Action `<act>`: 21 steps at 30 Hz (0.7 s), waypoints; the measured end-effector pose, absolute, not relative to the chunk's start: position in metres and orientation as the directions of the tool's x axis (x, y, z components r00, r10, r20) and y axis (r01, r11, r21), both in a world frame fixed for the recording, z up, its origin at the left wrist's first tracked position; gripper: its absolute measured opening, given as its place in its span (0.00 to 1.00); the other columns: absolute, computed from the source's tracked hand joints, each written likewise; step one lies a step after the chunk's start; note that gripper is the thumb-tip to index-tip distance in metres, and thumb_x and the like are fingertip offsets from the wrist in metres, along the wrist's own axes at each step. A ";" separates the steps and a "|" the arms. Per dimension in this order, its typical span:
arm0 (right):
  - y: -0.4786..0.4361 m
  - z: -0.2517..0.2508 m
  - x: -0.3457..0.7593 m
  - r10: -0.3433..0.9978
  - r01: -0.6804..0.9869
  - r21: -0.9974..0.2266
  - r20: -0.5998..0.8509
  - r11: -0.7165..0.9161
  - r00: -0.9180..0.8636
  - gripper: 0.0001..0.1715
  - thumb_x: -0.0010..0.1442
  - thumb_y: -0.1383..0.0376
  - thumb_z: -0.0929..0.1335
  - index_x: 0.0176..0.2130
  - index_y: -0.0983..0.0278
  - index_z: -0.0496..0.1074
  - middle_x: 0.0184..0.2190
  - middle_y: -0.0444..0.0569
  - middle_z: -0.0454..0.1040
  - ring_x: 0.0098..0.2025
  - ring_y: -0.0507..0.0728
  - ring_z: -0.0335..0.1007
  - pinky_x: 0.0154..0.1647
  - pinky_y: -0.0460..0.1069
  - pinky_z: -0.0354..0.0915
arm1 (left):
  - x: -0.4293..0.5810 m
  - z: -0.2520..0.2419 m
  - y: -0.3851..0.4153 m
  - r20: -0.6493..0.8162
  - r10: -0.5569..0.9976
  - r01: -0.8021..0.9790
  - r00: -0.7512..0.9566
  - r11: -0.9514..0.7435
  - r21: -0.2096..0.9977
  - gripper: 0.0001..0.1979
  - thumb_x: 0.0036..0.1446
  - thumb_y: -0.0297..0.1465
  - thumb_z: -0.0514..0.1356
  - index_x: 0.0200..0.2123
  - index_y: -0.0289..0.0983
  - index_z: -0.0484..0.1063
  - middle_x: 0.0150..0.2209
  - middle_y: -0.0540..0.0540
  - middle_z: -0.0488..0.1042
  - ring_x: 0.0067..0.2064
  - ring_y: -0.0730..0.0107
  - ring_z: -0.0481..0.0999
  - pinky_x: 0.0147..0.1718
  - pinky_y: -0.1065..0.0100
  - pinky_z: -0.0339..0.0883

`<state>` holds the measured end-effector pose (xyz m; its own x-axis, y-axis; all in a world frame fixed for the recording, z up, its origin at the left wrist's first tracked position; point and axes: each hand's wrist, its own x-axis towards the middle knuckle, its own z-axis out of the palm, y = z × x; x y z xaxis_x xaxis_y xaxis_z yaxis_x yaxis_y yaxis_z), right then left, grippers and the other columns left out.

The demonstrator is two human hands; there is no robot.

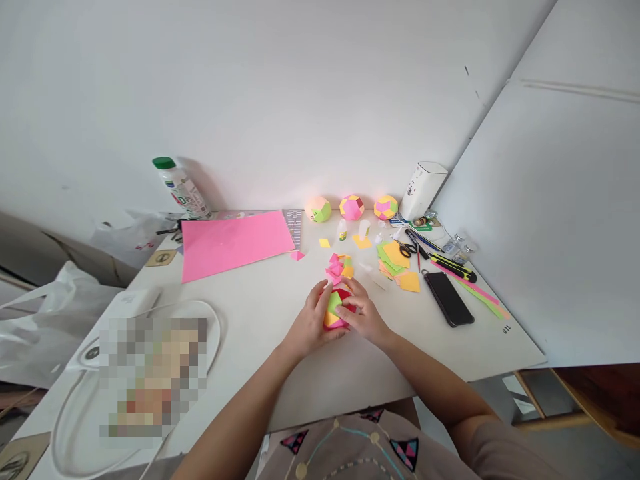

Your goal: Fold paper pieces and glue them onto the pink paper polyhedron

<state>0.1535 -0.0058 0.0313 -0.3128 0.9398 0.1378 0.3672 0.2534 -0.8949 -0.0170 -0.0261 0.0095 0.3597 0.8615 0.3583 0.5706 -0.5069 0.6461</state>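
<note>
A multicoloured paper ball (333, 304) with green, yellow, red and pink faces is between my two hands, low over the near middle of the table. My left hand (314, 319) curls round its left side and underside. From the right, my right hand (365, 317) grips it, with the thumb lying across the front faces. Parts of the ball are hidden by my fingers. Just beyond it lie small folded pink paper pieces (335, 268) and yellow-orange paper pieces (348, 267). Three finished-looking paper balls (352, 207) stand in a row against the wall.
A pink sheet (235, 243) lies at left, near a green-capped bottle (183, 190). Small glue bottles (343, 231), coloured paper squares (395, 259), scissors (406, 249), a box cutter (453, 268) and a black phone (449, 298) are to the right. A white cable (217, 327) loops at the left.
</note>
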 end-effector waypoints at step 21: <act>0.013 0.023 0.169 0.874 0.258 -0.840 0.419 0.477 -0.247 0.16 0.64 0.58 0.61 0.32 0.61 0.73 0.54 0.55 0.68 0.57 0.61 0.65 0.57 0.58 0.63 | -0.021 0.012 -0.028 0.385 0.865 0.691 0.321 -0.492 0.529 0.44 0.56 0.44 0.59 0.66 0.45 0.35 0.63 0.32 0.50 0.63 0.44 0.58 0.52 0.47 0.67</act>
